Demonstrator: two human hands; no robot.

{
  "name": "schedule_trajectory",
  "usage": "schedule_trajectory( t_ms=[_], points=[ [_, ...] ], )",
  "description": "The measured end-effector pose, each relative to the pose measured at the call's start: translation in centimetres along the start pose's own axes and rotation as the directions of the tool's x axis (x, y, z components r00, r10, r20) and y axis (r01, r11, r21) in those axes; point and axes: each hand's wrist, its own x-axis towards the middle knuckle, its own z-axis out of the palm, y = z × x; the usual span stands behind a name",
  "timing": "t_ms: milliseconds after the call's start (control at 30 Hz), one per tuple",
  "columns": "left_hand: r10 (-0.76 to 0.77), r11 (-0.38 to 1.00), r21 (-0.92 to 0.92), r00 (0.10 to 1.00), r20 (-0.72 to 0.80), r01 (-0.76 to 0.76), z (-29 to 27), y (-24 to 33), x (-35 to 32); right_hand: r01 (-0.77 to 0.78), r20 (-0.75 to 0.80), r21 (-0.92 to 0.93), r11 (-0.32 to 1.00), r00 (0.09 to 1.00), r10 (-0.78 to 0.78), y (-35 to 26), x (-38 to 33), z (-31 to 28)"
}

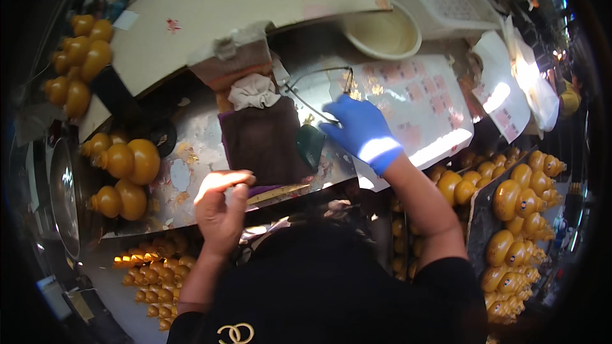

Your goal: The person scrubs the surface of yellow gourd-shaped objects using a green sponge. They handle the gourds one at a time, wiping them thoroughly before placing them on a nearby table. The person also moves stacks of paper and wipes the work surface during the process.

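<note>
Thin dark wire-like frame (309,106) lies on bench btwn dark brown cloth (258,143) and white sheet w/ pink patches (440,99). R hand (357,129), blue-gloved, is at its near end, fingers partly spread; blur there, so cannot tell if it grips the frame or only touches. L hand (220,209), ungloved, is well apart from R, near cloth's lower-left corner, thumb and fingertips drawn together; cannot tell if anything is btwn them.

Dark green item (310,146) sits at cloth's right edge, just below the glove. Crumpled white rag (254,92) above cloth; pale bowl (386,33) beyond; orange-yellow gourds (141,160) at left of bench.

Risks (judged): low glove could knock green item; frame could bend if pulled by one end; loose gold flakes (376,89) could scatter if sleeve or glove brushes sheet.
</note>
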Motion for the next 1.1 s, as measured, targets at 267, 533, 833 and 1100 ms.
schedule_trajectory(
  t_ms=[267,533,833,1100],
  points=[
    [-0.145,0.864,-0.445,0.963,0.228,0.236,1.9,4.3,-2.0,-0.025,-0.012,0.816,0.577,0.998,0.059,-8.4,-11.1,-9.9],
    [0.124,0.918,-0.397,0.965,0.231,-0.023,0.2,8.4,-6.6,0.103,-0.214,0.921,0.376,0.94,0.267,-12.1,-18.8,-10.3],
    [0.664,0.508,-0.676,0.743,-0.088,-0.534,-3.4,12.4,-11.0,0.728,-0.641,0.526,0.439,0.679,-0.359,-16.9,-20.9,-11.2],
    [0.734,0.355,-0.614,0.617,-0.284,-0.705,-7.7,16.5,-13.7,0.836,-0.795,0.52,-0.175,0.399,-0.456,-20.3,-21.1,-12.2]
  ],
)
